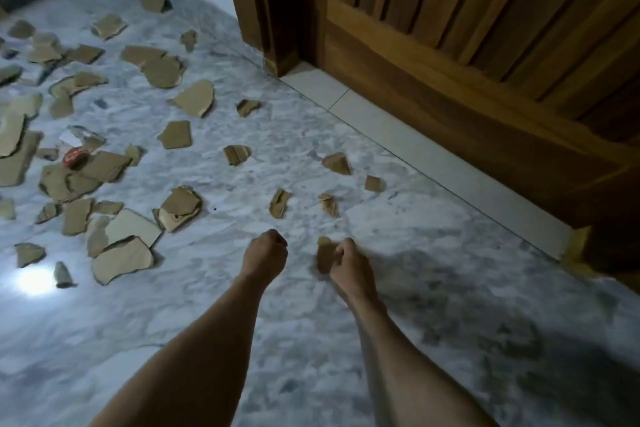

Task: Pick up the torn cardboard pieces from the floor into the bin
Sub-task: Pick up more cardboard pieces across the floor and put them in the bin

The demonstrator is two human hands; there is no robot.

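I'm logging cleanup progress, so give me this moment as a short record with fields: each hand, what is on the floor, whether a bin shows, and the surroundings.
left hand: left hand curled into a fist, nothing visible in it
right hand: right hand grips a cardboard piece
floor: marble floor with many torn cardboard pieces scattered, mostly to the left
other litter: small red item among the pieces
bin: none in view
surroundings: wooden door on the right

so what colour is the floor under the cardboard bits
Pale grey-white marble pattern with darker grey veins on the floor; the head view shows it.
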